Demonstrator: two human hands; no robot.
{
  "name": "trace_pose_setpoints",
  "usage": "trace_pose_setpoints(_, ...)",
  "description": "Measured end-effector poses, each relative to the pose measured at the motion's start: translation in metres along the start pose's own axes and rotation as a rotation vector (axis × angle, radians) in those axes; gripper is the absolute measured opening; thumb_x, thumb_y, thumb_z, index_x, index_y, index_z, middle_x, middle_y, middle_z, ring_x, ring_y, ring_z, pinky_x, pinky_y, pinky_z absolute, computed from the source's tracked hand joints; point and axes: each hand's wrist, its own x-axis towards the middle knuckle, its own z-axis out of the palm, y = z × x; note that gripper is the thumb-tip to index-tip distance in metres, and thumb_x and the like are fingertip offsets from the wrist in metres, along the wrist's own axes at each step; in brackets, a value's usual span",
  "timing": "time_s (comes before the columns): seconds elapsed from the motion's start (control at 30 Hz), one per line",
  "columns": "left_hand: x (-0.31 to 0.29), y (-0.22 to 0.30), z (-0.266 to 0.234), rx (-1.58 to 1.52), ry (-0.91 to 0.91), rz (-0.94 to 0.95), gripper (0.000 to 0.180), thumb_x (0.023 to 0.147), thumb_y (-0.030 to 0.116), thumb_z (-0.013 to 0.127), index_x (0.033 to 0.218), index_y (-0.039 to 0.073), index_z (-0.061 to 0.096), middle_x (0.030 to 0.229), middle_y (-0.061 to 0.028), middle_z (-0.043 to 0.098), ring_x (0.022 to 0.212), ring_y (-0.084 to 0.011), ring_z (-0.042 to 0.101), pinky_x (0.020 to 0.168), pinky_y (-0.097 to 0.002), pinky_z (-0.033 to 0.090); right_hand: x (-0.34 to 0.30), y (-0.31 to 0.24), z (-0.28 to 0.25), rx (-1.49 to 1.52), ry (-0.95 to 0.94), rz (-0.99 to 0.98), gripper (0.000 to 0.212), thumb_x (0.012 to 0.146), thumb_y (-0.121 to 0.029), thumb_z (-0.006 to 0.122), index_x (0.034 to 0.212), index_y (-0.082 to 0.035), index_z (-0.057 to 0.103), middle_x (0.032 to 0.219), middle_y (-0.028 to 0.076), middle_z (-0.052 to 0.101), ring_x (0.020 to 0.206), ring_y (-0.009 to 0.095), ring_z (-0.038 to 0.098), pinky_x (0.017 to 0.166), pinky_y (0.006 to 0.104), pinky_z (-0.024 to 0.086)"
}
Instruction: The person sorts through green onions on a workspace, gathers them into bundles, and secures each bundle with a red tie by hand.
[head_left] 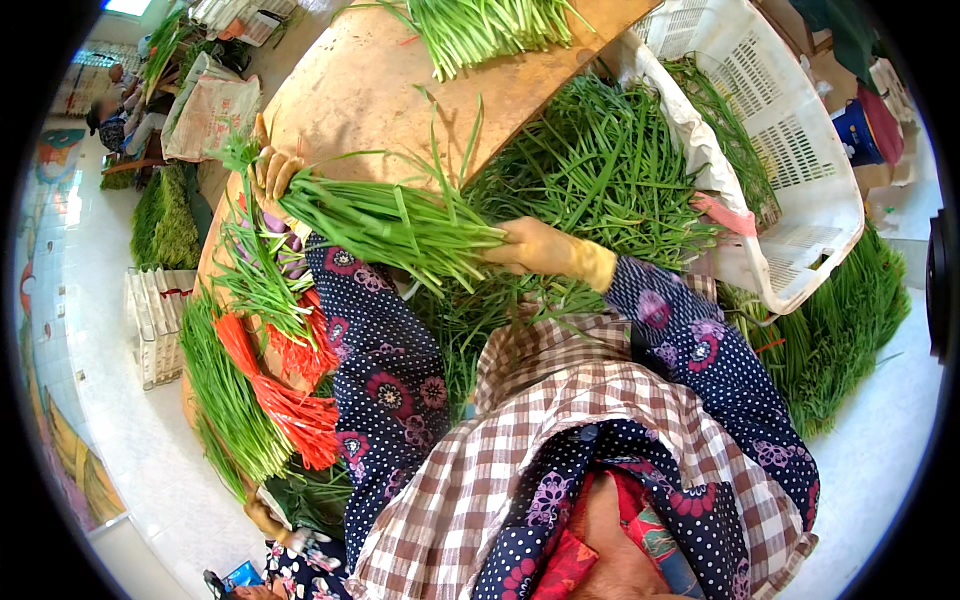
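Note:
A bunch of green chives (400, 225) stretches between my hands, in front of my body, its pale stem ends toward the right. My left hand (275, 175), in a yellowish glove, is wrapped around the leafy end, above the board's left side. At the other end, the gloved fingers of my right hand (545, 250) close on the stem ends. A few long blades stick up out of the bunch. Loose chives (610, 165) lie heaped just beyond my right hand. Red tie strips (300, 415) lie left of my left sleeve.
A wooden board (345, 90) carries another chive bunch (485, 30) at its far edge. At right stands a white plastic crate (810, 190) with a cloth over its side. More chives (235, 400) lie at left, near a co-worker's gloved hand (268, 515). Another person (125, 120) sits far left.

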Motion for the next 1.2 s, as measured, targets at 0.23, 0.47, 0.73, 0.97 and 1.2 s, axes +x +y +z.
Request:
trace_pose_setpoints(0.23,-0.001,-0.020,0.028,-0.071,-0.191,0.016,0.052,0.089,0.014,0.044,0.133,-0.001,0.020,0.068,-0.0017,0.047,0.061,-0.0124,0.050,0.064,-0.0289,0.045,-0.112,0.000,-0.020,-0.551,-0.055,-0.152,0.033,0.082,-0.038,0.060,0.100,-0.012,0.065,0.087,0.007,0.066,0.072,0.016,0.062,0.065,0.0295,0.050)
trace_pose_setpoints(0.47,0.003,-0.031,0.083,0.115,-0.562,0.157,0.045,0.088,0.012,0.042,0.127,-0.001,0.025,0.069,-0.0024,0.049,0.057,-0.0129,0.050,0.057,-0.0287,0.045,-0.054,-0.053,-0.029,-0.550,0.284,-0.332,0.072,0.073,-0.045,0.068,0.130,-0.010,0.042,0.130,0.016,0.044,0.121,0.030,0.041,0.101,0.0419,0.034)
trace_pose_setpoints(0.73,-0.026,-0.067,0.173,0.198,-1.149,0.377,0.037,0.086,0.011,0.040,0.120,-0.001,0.031,0.070,-0.0033,0.052,0.052,-0.0135,0.051,0.049,-0.0285,0.046,-0.038,-0.042,0.042,0.052,0.425,-0.184,0.023,0.083,-0.022,0.061,0.094,-0.002,0.059,0.080,0.007,0.062,0.068,0.015,0.058,0.063,0.0285,0.050)
trace_pose_setpoints(0.97,-0.066,-0.092,0.194,0.250,-1.300,0.371,0.037,0.085,0.010,0.040,0.120,0.000,0.033,0.071,-0.0034,0.053,0.051,-0.0135,0.052,0.046,-0.0282,0.046,-0.123,0.030,-0.012,-0.534,0.599,-0.101,0.033,0.078,-0.022,0.067,0.106,-0.006,0.057,0.094,0.006,0.060,0.068,0.012,0.057,0.060,0.0267,0.051)
trace_pose_setpoints(1.2,-0.081,-0.107,0.202,0.270,-1.357,0.359,0.043,0.085,0.009,0.040,0.125,0.002,0.030,0.071,-0.0026,0.052,0.052,-0.0129,0.051,0.047,-0.0275,0.046,-0.094,-0.046,0.046,-0.125,-0.028,-0.152,0.061,0.073,-0.026,0.072,0.125,-0.006,0.048,0.123,0.011,0.050,0.078,0.013,0.058,0.072,0.0250,0.049)
